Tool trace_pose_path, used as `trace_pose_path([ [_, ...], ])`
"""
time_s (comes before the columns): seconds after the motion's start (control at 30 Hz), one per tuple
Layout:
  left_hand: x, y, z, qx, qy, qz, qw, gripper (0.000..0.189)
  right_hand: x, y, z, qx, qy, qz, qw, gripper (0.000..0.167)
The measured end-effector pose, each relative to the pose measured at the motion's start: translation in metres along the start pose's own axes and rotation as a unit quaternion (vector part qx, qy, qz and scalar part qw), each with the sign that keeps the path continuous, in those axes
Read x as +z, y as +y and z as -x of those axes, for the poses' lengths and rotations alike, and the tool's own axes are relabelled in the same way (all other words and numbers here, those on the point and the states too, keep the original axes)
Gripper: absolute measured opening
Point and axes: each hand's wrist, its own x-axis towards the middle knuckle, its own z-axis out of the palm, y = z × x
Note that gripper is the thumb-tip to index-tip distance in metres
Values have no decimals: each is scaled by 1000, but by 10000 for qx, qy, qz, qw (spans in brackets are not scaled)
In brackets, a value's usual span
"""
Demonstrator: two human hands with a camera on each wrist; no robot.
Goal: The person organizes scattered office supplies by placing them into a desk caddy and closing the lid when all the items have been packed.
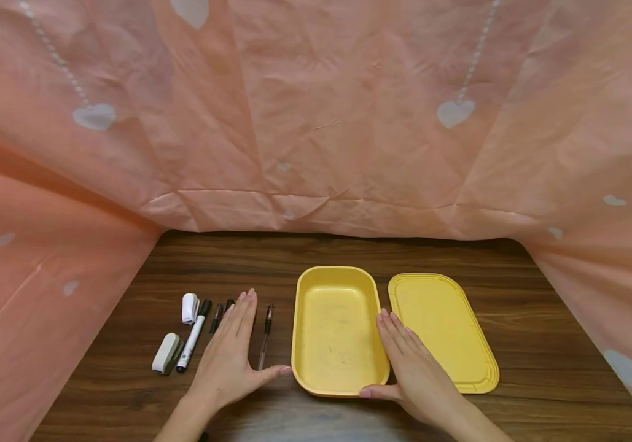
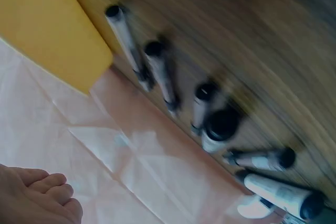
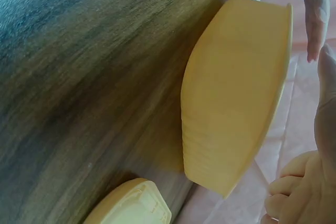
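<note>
A yellow plastic box (image 1: 332, 328) stands uncovered in the middle of the table, with only faint dark marks on its bottom. My right hand (image 1: 417, 377) hovers over its right side, fingers straight and thumb spread near the front corner. To the box's left, my left hand (image 1: 226, 359) has its fingers extended and its thumb pointing at the box's edge; neither hand holds anything. Beneath and beside the left hand lie a clear pen (image 1: 265, 334) with a black grip, a dark pen (image 1: 217, 318) and others partly hidden. The yellow lid (image 1: 440, 331) lies flat at the right.
On the far left lie a white marker (image 1: 194, 334) with black ends and two small white-and-grey items, a rear one (image 1: 189, 308) and a front one (image 1: 166, 353). Pink cloth (image 1: 338, 123) with hearts walls the back and sides of the wooden table (image 1: 316, 248).
</note>
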Motion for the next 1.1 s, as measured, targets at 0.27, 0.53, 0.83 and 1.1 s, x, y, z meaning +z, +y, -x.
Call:
trace_pose_path([
  [0.27, -5, -21, 6, -281, 231, 22, 9993, 132, 3, -1, 1, 114, -150, -126, 9997, 110],
  [0.53, -9, -36, 11, -351, 475, -53, 9982, 130, 5, 0, 0, 116, -192, -99, 9997, 108],
  [0.83, -19, -59, 18, -852, 629, 213, 9942, 129, 6, -1, -1, 213, -297, -165, 9992, 105],
  [1.1, -24, -80, 29, -1279, 440, 198, 9906, 127, 7, -2, -2, 341, -418, -237, 9983, 104],
])
